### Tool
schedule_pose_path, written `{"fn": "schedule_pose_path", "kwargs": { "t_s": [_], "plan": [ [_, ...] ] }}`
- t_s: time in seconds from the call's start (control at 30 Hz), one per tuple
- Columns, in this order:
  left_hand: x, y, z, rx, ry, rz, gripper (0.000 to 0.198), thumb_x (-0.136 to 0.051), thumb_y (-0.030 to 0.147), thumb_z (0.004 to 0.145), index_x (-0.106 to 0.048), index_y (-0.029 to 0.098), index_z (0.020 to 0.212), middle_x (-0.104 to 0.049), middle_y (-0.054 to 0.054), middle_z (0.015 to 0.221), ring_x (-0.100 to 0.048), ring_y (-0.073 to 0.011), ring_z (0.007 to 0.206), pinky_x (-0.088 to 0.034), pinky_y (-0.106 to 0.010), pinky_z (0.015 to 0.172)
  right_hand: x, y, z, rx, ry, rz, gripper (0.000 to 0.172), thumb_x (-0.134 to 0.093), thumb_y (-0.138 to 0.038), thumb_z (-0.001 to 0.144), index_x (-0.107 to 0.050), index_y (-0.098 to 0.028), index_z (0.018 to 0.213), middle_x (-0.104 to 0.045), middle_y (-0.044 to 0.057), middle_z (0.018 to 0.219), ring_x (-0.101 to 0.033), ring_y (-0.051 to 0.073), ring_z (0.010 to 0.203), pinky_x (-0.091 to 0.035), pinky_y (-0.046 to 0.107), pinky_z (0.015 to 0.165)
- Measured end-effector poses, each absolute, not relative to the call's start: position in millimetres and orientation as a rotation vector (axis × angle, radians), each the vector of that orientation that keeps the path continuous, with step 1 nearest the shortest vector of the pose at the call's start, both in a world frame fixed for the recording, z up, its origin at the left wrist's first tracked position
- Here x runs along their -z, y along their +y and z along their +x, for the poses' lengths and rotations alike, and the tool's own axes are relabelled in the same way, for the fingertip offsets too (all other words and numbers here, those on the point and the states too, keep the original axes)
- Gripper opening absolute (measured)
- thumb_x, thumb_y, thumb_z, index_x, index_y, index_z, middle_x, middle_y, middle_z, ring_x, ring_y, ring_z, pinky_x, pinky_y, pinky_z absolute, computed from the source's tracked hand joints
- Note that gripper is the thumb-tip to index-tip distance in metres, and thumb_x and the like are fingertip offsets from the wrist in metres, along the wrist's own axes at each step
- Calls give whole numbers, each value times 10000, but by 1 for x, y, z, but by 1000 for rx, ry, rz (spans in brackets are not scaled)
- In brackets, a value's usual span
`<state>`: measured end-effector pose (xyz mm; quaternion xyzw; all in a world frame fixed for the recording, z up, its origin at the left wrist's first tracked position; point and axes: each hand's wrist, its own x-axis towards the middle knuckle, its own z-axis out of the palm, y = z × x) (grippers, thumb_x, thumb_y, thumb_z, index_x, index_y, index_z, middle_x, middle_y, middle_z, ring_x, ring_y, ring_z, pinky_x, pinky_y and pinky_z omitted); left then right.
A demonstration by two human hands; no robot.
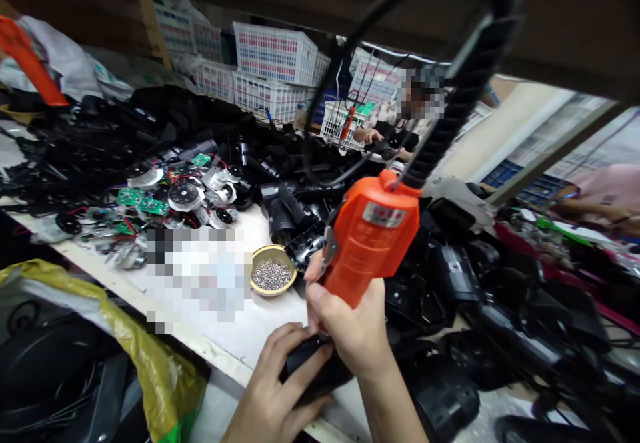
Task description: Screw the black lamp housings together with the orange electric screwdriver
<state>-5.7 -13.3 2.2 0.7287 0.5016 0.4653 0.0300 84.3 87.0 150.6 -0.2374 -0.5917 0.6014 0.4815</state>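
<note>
My right hand (pixel 350 316) is wrapped round an orange electric screwdriver (pixel 367 230), which hangs from a black coiled cord (pixel 450 96). Its lower end points down at a black plastic part (pixel 320 376); the tip is hidden behind my fingers. My left hand (pixel 280 376) grips that black part from the left, close to the table's front edge. Just beyond my hands stands a small yellow-rimmed bowl (pixel 273 276) full of small metal screws.
Motors with green circuit boards (pixel 143 200) and red wires lie left of the bowl. Black plastic housings (pixel 460 276) are heaped behind and to the right. A yellow sack (pixel 145 343) of black parts stands front left. Across the table a person (pixel 400 116) handles a dark part near white crates (pixel 275 50).
</note>
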Motion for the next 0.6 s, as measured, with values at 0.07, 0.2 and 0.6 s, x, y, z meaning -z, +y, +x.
{"fn": "schedule_pose_path", "kwargs": {
  "t_s": [0.07,0.2,0.6],
  "plan": [
    [-4,-14,-6,-1429,1550,2230,455,-630,322,995,-549,270,1440,-445,-118,1438,-468,-279,1370,-531,-406,1136,-156,86,80,-1457,-1511,-596,64,-635,-171,728,-607,-185,784,-497,-64,566,-431,79,445,-360,214,431],
    [-6,-14,-8,-1433,1539,2233,460,-634,317,995,-542,257,1442,-433,-114,1445,-452,-263,1374,-507,-392,1159,-156,92,80,-1471,-1534,-597,79,-628,-179,719,-602,-187,793,-492,-69,550,-425,77,432,-359,211,419],
    [-13,-14,-10,-1424,1436,2295,514,-688,244,957,-537,183,1445,-442,-128,1426,-402,-268,1390,-452,-407,1187,-143,96,91,-1489,-1449,-570,187,-747,-351,795,-638,-203,829,-508,-59,529,-461,111,422,-398,238,400]
  ]
}}
